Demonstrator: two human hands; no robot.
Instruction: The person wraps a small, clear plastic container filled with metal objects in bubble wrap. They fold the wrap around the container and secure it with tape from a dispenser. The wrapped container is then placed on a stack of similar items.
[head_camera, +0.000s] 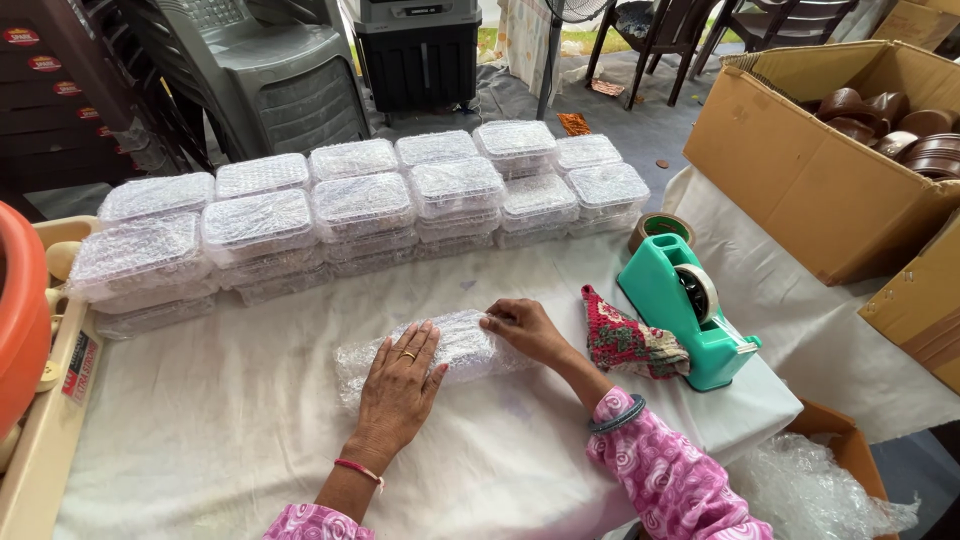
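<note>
White cloth covers the counter (230, 420), and the bubble-wrapped parcel (462, 345) lies near its middle, just in front of the person. The left hand (398, 385) rests flat on it, fingers spread and gripping nothing, pinning the wrap down. The right hand (522, 328) pinches the loose wrap at the parcel's right end, fingers curled on the film. To do this well, I judge the left palm should press firmly so the wrap stays taut while the right folds the end snug. Behind, wrapped boxes (360, 205) stand stacked in two rows, well apart from the hands. A green tape dispenser (685, 305) sits to the right, with a red knitted cloth (622, 342) between it and the right hand, close enough to get in the way. A cardboard box (810, 180) of brown bowls stands further right.
</note>
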